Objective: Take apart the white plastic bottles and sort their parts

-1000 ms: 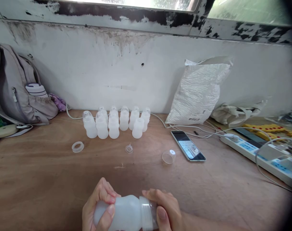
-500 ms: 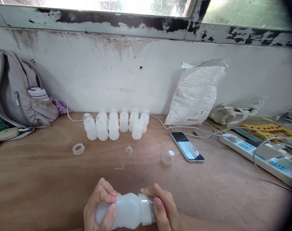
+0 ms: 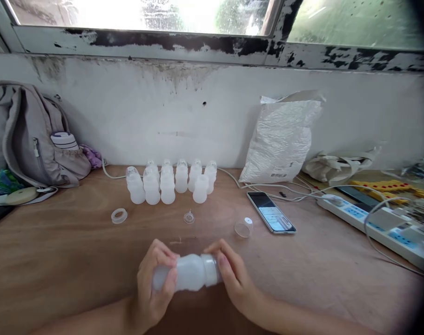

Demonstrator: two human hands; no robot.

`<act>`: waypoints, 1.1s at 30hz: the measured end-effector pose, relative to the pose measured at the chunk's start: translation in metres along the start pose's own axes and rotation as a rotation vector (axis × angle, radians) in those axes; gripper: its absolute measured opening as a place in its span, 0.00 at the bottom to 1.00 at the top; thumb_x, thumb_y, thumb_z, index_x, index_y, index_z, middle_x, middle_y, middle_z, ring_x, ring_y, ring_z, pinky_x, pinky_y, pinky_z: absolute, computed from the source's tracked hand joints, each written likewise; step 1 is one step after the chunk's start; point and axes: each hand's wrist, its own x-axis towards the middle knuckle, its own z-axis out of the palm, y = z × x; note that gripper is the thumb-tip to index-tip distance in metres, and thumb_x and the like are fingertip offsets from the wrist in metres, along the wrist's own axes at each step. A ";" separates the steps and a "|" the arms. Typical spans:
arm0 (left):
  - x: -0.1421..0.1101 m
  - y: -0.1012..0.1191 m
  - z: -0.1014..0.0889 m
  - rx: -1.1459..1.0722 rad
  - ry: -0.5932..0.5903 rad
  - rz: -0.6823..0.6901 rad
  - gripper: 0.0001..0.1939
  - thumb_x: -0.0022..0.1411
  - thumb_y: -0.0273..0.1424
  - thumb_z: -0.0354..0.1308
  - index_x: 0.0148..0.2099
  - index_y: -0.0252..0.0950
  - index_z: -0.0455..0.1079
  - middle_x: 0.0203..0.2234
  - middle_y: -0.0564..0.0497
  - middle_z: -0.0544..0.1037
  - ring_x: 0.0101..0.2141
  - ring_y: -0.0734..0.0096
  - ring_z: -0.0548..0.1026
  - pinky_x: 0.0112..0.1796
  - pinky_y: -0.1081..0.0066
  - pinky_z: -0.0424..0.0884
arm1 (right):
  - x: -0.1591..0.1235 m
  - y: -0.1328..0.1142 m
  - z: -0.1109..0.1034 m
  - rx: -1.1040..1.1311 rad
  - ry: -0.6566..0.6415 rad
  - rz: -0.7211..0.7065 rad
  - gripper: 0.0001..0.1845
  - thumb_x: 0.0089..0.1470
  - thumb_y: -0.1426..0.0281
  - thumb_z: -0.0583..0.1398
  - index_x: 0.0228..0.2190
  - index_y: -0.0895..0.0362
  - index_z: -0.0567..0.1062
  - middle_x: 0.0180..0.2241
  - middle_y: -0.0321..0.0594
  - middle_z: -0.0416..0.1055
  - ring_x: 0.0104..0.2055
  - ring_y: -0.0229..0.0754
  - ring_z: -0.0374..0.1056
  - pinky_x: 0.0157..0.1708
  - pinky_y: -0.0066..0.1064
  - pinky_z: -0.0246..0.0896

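A frosted white baby bottle [image 3: 191, 273] lies sideways between my hands above the table. My left hand [image 3: 156, 279] is wrapped round its base end. At the other end, my right hand [image 3: 232, 274] grips the clear cap, its fingers hiding most of it. Beyond my hands on the table are a white screw ring [image 3: 119, 216], a clear nipple [image 3: 189, 217] and a clear cap [image 3: 244, 227] on its side. Several capped baby bottles [image 3: 167, 186] stand in a group by the wall, with one uncapped bottle [image 3: 200, 188] at the group's front right.
A phone [image 3: 272, 213] lies right of the loose cap. A white power strip [image 3: 372, 228] with cables stretches along the right. Against the wall lean a white plastic bag [image 3: 281, 139] and, at left, a grey backpack [image 3: 40, 139].
Both hands have lifted the bottle up and away from me, further over the table. The camera view has tilted up slightly. The grip on both ends stays the same.
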 end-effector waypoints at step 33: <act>0.022 -0.025 -0.076 0.728 -0.404 0.322 0.08 0.59 0.24 0.44 0.40 0.36 0.62 0.37 0.46 0.69 0.42 0.66 0.66 0.43 0.65 0.65 | 0.187 -0.024 0.006 -1.025 0.183 -0.258 0.23 0.49 0.53 0.53 0.40 0.57 0.64 0.35 0.45 0.70 0.41 0.49 0.61 0.37 0.35 0.49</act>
